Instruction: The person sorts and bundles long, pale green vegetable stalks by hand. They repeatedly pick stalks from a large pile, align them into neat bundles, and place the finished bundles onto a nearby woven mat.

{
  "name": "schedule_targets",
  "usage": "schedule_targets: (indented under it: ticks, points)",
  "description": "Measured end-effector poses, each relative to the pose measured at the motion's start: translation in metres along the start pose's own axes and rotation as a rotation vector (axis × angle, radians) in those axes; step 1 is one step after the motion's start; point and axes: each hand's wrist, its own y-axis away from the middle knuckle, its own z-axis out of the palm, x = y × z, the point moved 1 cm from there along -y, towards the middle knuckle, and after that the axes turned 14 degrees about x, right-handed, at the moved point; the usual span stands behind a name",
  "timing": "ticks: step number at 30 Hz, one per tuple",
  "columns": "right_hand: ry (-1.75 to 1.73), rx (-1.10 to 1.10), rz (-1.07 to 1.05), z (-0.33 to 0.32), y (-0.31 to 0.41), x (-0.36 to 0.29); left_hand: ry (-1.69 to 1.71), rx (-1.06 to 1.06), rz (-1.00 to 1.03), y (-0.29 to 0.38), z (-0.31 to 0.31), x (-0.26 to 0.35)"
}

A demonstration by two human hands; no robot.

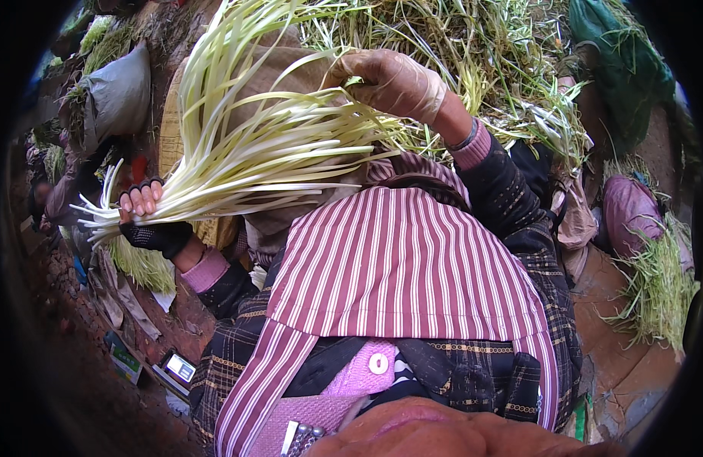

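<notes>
My left hand (151, 220), in a black fingerless glove, grips a thick bundle of yellow-white blanched chives (245, 165) close to its white stem ends. From that fist the long leaves fan out up and to the right across my lap. At the leaves' right side is my right hand (388, 85), in a thin translucent glove, with its fingers curled. A small green leaf scrap (354, 81) shows beside these fingers. Their tips are hidden, so I cannot tell whether they pinch any leaves. Brown cloth (294, 63) lies beneath the bundle.
A large heap of loose green and straw-coloured leaves (471, 34) lies ahead. At the right are a purple sack (631, 211) and a bunch of chives (654, 285). A grey sack (120, 91) stands at the left, and a small device with a lit screen (180, 367) lies lower left.
</notes>
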Motion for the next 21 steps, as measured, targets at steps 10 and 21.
schedule_targets:
  ticks: [10,21]
  points:
    - [-0.045,-0.025,0.04,0.0041,0.0088,0.0038,-0.024,-0.014,0.002,0.0,-0.0008,-0.0001]
    - [-0.004,0.025,0.091,0.0057,0.0012,0.0023,0.002,-0.017,-0.021,-0.0014,-0.0031,0.0017]
